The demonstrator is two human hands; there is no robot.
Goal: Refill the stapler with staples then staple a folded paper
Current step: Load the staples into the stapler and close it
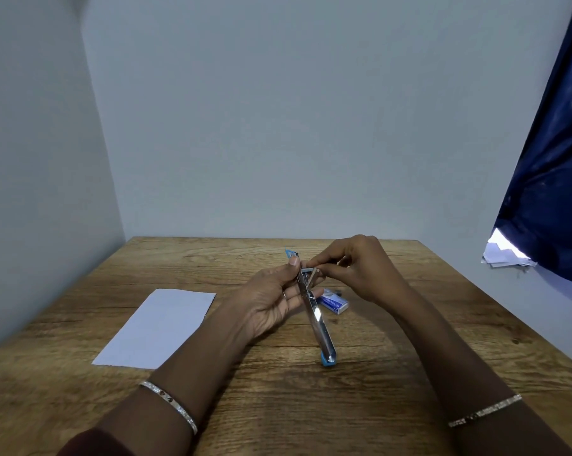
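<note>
A blue and silver stapler [318,320] is swung fully open above the wooden table [278,390], its long metal arm slanting toward me. My left hand [271,301] grips its middle, thumb up along the channel. My right hand [360,268] pinches a short strip of staples [312,274] at the open channel. A small blue staple box [335,301] lies open on the table just behind the stapler. The folded white paper [156,327] lies flat to the left.
Pale walls close off the table at the back and left. A dark blue curtain [547,159] hangs at the right, with some white papers [505,253] under its lower edge. Both my wrists wear thin bracelets.
</note>
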